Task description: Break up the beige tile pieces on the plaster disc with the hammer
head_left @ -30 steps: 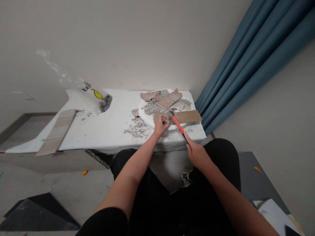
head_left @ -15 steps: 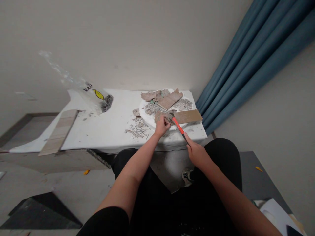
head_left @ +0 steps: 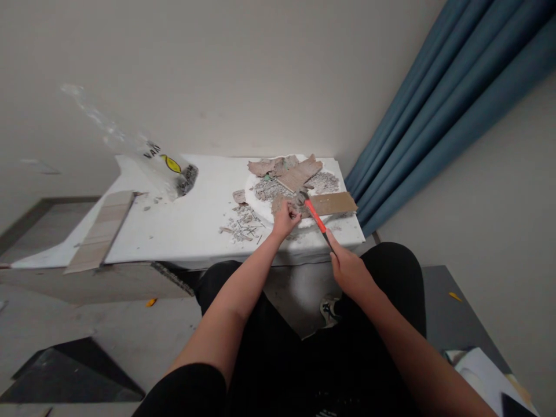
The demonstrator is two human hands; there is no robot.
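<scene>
My right hand (head_left: 351,272) is wrapped round the black grip of a hammer (head_left: 316,217) with a red handle. The hammer's head rests over or just above a brown cardboard-like strip (head_left: 336,204), amid grey crumbs. Close beside the head, my left hand (head_left: 285,219) has its thumb and fingers pinched together at the strip's left part; what they hold is too small to make out. Beneath lies a round white slab (head_left: 256,204) carrying grey rubble (head_left: 271,190) and broken brown pieces (head_left: 302,174).
Grey fragments and thin dark slivers (head_left: 243,226) lie on the white-covered table (head_left: 208,214) left of the slab. A clear bag (head_left: 167,174) with dark bits leans at the back. A striped board (head_left: 102,231) overhangs the left front edge. Blue curtains (head_left: 417,116) hang at right.
The hammer's head has lifted slightly away from my left fingers. My left hand stays at nearly the same spot. The whole view has shifted a little.
</scene>
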